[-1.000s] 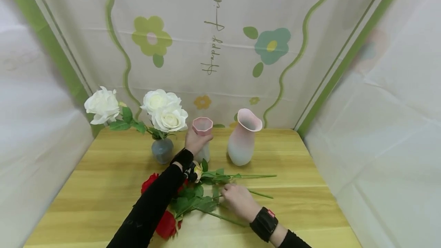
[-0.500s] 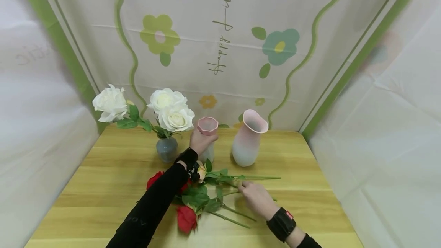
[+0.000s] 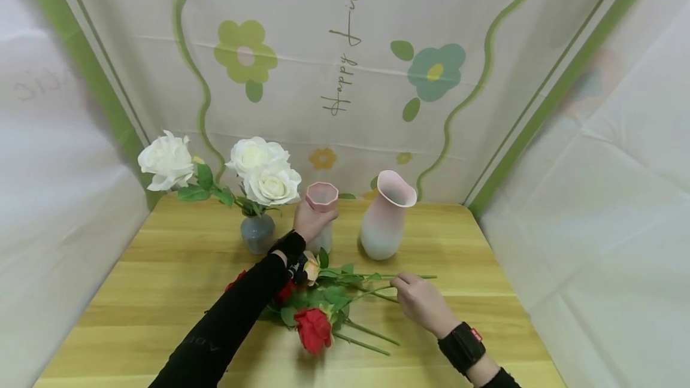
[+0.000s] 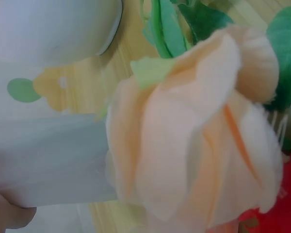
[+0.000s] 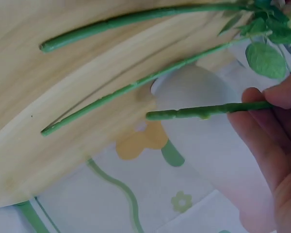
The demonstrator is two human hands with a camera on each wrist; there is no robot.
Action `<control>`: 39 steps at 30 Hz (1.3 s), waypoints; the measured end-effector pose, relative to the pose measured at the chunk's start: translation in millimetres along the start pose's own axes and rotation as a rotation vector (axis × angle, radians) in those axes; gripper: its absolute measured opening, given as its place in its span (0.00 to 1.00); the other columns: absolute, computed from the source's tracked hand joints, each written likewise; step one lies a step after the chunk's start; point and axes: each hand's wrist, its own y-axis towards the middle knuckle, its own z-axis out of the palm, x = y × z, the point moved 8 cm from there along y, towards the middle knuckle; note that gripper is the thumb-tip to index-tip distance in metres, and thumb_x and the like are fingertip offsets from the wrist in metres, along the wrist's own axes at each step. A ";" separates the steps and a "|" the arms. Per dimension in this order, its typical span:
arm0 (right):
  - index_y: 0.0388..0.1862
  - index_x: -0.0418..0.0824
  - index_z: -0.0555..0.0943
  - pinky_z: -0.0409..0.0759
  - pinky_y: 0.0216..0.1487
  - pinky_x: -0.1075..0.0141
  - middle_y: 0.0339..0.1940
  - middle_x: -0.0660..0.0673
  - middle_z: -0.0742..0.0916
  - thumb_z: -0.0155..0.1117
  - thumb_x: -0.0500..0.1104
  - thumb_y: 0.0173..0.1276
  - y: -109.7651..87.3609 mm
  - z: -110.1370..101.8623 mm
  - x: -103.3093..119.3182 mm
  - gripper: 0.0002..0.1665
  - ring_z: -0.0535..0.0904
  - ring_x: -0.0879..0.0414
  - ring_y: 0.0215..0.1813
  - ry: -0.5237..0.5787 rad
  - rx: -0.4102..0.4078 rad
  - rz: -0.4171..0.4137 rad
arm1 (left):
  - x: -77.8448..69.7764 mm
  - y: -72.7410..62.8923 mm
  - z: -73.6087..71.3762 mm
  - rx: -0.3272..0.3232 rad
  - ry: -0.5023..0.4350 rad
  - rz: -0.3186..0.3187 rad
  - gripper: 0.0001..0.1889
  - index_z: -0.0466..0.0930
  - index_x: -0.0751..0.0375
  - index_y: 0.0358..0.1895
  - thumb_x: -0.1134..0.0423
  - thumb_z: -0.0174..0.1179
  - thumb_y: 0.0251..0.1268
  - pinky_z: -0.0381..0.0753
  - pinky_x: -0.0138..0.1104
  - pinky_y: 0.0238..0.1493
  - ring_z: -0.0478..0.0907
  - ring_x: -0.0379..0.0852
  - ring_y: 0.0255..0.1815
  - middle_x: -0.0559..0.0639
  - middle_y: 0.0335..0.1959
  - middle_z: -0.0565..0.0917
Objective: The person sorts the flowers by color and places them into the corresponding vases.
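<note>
My left hand (image 3: 312, 222) grips a slim vase (image 3: 322, 194) with a pink angular rim and pale body, standing upright at the back of the table. With thumb and fingers, my right hand (image 3: 423, 304) pinches the green stem (image 5: 184, 112) of a red rose (image 3: 314, 330). That rose's bloom hangs over the other stems, left of the hand. A peach rose (image 4: 194, 131) lies right below the left wrist and fills much of the left wrist view. More red roses (image 3: 284, 292) are partly hidden under the left forearm.
A small grey vase (image 3: 257, 233) holding several white roses (image 3: 272, 183) stands at the left. To the right is a larger pink-and-white vase (image 3: 381, 226) with a wavy mouth. Cut stems (image 3: 372, 333) lie on the wooden table (image 3: 474, 340). Printed cloth hangs behind.
My right hand has moved right and pulled the red rose along by its stem, its bloom coming out from beside the left forearm. The left hand keeps its grip on the vase.
</note>
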 end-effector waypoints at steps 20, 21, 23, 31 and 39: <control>0.47 0.37 0.79 0.83 0.40 0.71 0.38 0.46 0.84 0.69 0.21 0.55 28.4 -30.6 5.1 0.22 0.84 0.57 0.37 0.371 -0.261 0.090 | 2.7 3.1 0.0 -0.017 0.010 -0.001 0.39 0.65 0.69 0.66 0.71 0.73 0.47 0.75 0.45 0.54 0.75 0.58 0.53 0.64 0.52 0.78; 0.47 0.37 0.79 0.84 0.39 0.70 0.38 0.46 0.84 0.69 0.21 0.54 29.9 -30.8 5.8 0.23 0.84 0.57 0.37 0.398 -0.277 0.092 | 3.1 2.9 -0.1 -0.018 0.009 -0.002 0.40 0.65 0.68 0.66 0.71 0.73 0.47 0.75 0.45 0.54 0.74 0.58 0.53 0.64 0.52 0.78; 0.46 0.36 0.79 0.84 0.38 0.68 0.37 0.45 0.85 0.70 0.21 0.55 32.7 -29.9 7.0 0.21 0.85 0.56 0.38 0.455 -0.308 0.096 | 3.3 2.6 0.0 -0.020 0.003 -0.003 0.40 0.65 0.69 0.66 0.71 0.73 0.46 0.75 0.46 0.54 0.74 0.58 0.53 0.64 0.52 0.77; 0.49 0.32 0.79 0.86 0.33 0.63 0.37 0.37 0.86 0.66 0.19 0.58 46.3 -28.3 14.3 0.21 0.86 0.45 0.35 0.651 -0.391 0.159 | 3.5 -0.9 0.5 -0.008 0.018 -0.028 0.39 0.64 0.70 0.65 0.71 0.73 0.47 0.75 0.46 0.54 0.74 0.59 0.53 0.66 0.52 0.77; 0.48 0.28 0.78 0.85 0.37 0.63 0.37 0.35 0.87 0.63 0.18 0.60 58.4 -36.7 12.3 0.18 0.86 0.45 0.36 0.735 -0.490 0.199 | 1.0 -0.1 -1.1 0.010 0.001 -0.029 0.41 0.62 0.68 0.68 0.72 0.73 0.49 0.73 0.47 0.56 0.72 0.59 0.56 0.65 0.56 0.74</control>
